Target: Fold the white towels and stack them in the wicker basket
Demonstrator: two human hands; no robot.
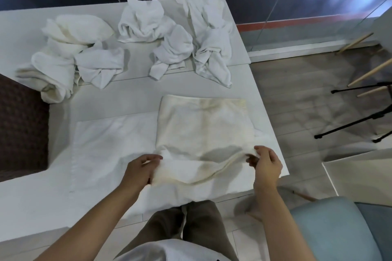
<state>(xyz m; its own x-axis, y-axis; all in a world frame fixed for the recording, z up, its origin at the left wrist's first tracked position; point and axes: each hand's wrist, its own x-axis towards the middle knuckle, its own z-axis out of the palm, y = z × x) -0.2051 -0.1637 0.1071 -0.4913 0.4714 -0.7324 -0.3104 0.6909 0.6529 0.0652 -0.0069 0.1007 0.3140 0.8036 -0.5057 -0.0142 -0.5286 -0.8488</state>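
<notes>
A cream towel (pixel 203 125) lies partly folded on the white table (pixel 25 201), on top of a flat white towel (pixel 110 146). My left hand (pixel 140 169) pinches the cream towel's near left corner. Its near right corner is pinched by my right hand (pixel 266 163). The near edge is lifted off the table and sags between them. Several crumpled white towels lie at the back: one pile at the left (pixel 63 53), one in the middle (pixel 146 21), one at the right (pixel 212 36). The dark wicker basket (pixel 23 129) sits at the left edge, only partly in view.
The table's right edge (pixel 269 116) drops to a wooden floor. A black tripod (pixel 356 121) and wooden legs (pixel 371 74) stand to the right. A light blue chair (pixel 335 231) is at my lower right. A glass wall runs behind the table.
</notes>
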